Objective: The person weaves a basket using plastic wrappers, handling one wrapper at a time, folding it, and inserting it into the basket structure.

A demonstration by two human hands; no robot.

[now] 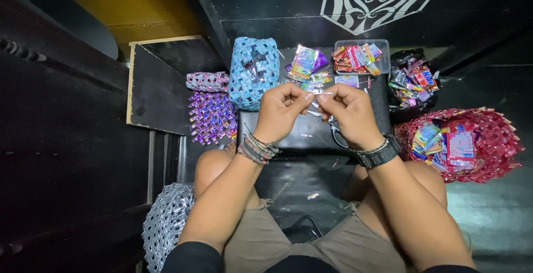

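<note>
Left hand (282, 109) and right hand (348, 112) both pinch a small silvery wrapper strip (319, 94) between fingertips, above the black table (300, 134). Blue woven bag (254, 72) stands near the left hand; the table's near edge lies bare

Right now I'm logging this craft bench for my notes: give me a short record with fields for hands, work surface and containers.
left hand: pinches a small folded wrapper strip
right hand: pinches the same strip
work surface: black board, scissors under the right hand
behind hands: blue woven bag, clear tub of wrappers
right side: red woven basket holding wrappers
left side: purple woven piece
</note>
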